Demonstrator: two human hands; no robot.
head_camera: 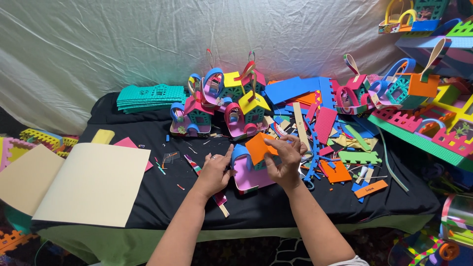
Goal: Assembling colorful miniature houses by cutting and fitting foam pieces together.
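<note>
- Orange foam roof piece (257, 147): a small folded sheet at centre of the black-draped surface (162, 197), held over a part-built foam house with a pink base (250, 178) and blue arch (239, 151).
- Handling, as I judge it: very light, soft and bendy, creases easily; best pinched by its edges near the fold, without squeezing.
- Right hand (286, 160): fingers closed in a pinch on the roof piece's right edge.
- Left hand (216, 172): loosely curled, fingertips steadying the house's left side by the blue arch; just left of the roof piece.
- Farther back: a cluster of finished foam houses (224, 101); far left, a teal sheet stack (148, 97).
- Near left: a beige sheet (91, 183). Right: loose foam offcuts (345, 143).
</note>
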